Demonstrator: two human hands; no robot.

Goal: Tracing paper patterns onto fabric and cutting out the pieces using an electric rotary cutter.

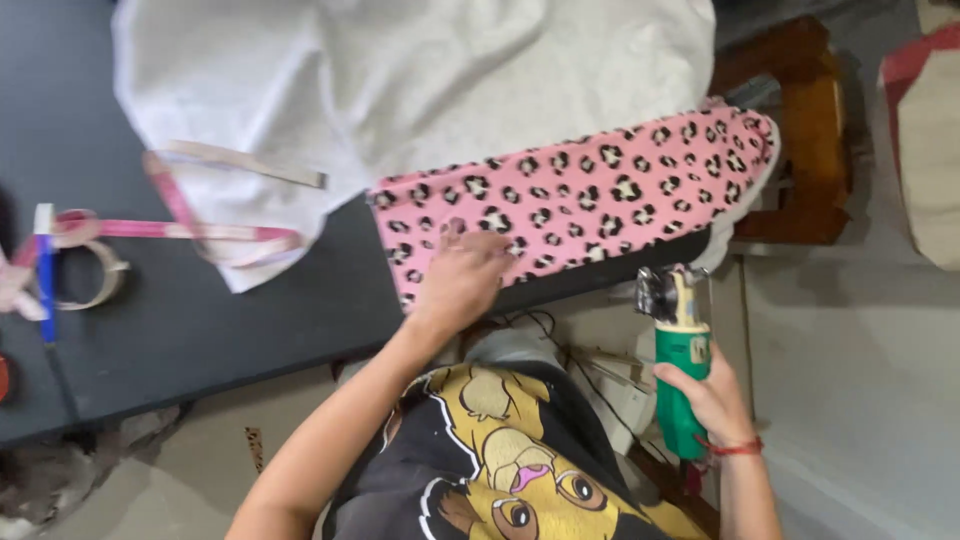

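Left hand (462, 275) pressed flat, fingers together, on pink leopard-print fabric (590, 200) at front edge of dark table (200, 330). Right hand (712, 400) clamped on green electric fabric cutter (682, 350), blade possibly round, blurred, clear of table. White fabric (400, 90), measuring tape (190, 220) lying behind

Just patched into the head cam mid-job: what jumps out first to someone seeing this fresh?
The pink leopard-print fabric stands out first, spread across the dark table at centre, with the left hand pressed on its near edge. To the right, off the table, the right hand grips a green-handled electric cutter upright. A pale grey cloth fills the top, with a pink measuring tape trailing to its left.
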